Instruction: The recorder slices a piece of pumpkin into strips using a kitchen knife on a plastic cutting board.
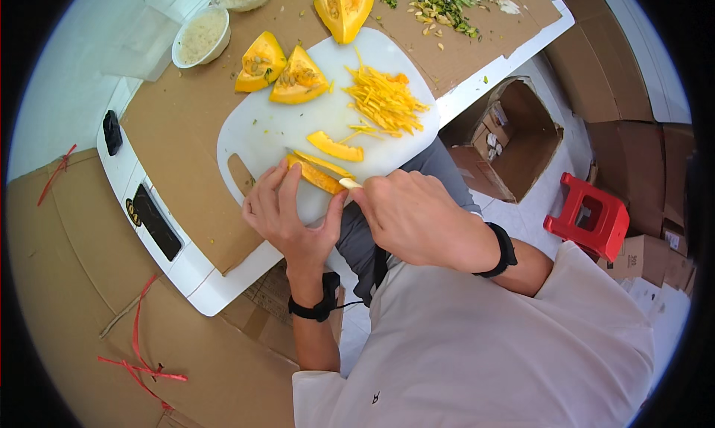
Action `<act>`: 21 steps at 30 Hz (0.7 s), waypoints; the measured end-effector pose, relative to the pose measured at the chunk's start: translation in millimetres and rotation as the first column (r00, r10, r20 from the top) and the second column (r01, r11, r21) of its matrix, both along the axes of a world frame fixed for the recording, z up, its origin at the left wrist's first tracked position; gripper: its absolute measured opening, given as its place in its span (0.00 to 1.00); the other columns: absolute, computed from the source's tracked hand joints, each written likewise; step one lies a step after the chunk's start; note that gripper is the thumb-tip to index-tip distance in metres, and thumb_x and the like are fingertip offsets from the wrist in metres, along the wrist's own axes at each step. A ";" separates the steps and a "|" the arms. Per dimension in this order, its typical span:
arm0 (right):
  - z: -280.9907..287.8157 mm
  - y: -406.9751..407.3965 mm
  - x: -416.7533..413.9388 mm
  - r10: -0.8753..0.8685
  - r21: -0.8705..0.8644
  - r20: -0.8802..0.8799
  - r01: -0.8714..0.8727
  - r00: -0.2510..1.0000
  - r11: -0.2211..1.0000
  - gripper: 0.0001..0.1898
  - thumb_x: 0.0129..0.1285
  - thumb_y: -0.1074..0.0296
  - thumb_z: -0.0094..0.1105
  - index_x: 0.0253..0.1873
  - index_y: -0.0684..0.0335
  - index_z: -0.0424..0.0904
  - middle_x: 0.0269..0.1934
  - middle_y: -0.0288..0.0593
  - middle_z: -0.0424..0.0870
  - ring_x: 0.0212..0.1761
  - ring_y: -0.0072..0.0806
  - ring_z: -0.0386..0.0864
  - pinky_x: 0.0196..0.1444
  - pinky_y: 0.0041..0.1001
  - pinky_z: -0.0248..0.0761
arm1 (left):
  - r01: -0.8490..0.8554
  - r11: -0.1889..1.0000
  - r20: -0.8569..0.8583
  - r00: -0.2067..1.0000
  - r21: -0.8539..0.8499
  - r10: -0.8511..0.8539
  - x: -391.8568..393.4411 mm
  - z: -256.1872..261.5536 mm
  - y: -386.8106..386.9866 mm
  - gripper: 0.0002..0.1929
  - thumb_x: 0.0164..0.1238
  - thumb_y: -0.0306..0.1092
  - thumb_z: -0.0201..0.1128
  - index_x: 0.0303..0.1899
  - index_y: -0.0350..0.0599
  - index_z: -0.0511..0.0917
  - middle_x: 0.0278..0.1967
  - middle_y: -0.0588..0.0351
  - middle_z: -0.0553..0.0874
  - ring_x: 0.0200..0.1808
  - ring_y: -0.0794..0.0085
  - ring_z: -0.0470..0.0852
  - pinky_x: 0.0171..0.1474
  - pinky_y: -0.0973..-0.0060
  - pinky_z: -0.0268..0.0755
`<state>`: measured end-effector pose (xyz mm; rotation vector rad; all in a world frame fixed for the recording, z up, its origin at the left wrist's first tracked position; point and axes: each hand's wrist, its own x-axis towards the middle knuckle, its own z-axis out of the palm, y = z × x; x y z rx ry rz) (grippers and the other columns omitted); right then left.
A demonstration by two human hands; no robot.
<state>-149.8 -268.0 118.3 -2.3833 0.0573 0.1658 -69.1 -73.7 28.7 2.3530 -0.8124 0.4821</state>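
Note:
My right hand [419, 218] is closed around the pale handle of a knife [350, 184], whose blade lies mostly hidden along a piece of pumpkin. With its fingers and thumb my left hand [296, 215] holds that pumpkin piece [315, 176] at both ends on the white cutting board [251, 134]. A thin slice stands along the blade's far side. Just beyond lies a curved pumpkin slice [335, 146]. A heap of pumpkin strips [385, 101] covers the board's right part. Pumpkin wedges with seeds [299, 79] rest at the board's far edge.
Two bowls of pale shreds [202, 37] stand at the far left. Chopped greens and seeds [441, 6] lie on the cardboard at the far right. A phone [156, 221] is on the table's left edge. An open cardboard box [514, 137] and a red stool [589, 215] are on the floor.

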 end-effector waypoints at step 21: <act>10.6 -9.0 -40.0 -0.085 -0.017 -0.327 0.084 0.941 0.996 0.20 0.89 0.60 0.55 0.38 0.68 0.81 0.27 0.65 0.83 0.32 0.69 0.81 0.37 0.60 0.72 | -0.004 1.000 0.037 0.999 0.016 0.004 0.5 -1.1 -0.2 0.35 0.60 0.57 0.85 0.64 0.50 0.85 0.63 0.52 0.89 0.65 0.53 0.86 0.68 0.49 0.65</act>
